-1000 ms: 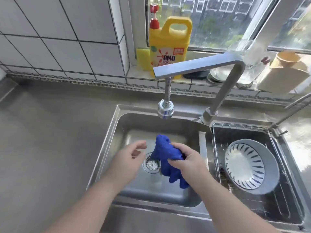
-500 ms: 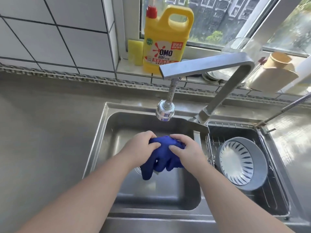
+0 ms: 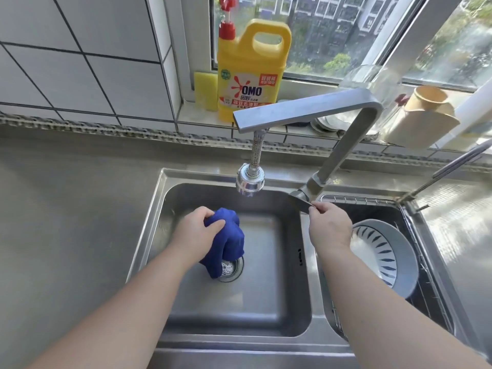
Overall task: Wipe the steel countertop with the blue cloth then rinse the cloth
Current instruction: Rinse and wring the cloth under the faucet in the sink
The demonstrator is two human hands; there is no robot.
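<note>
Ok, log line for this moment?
phase: rinse | left hand: holds blue cloth over drain | right hand: on tap lever | water: none seen

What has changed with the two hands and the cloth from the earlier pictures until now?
The right hand let go of the blue cloth and moved right and up to the faucet lever, which its fingers now touch. The left hand, open a second ago, took hold of the cloth and now grips it alone over the drain. No water is visible. The bowl and detergent bottle stayed where they were.
</note>
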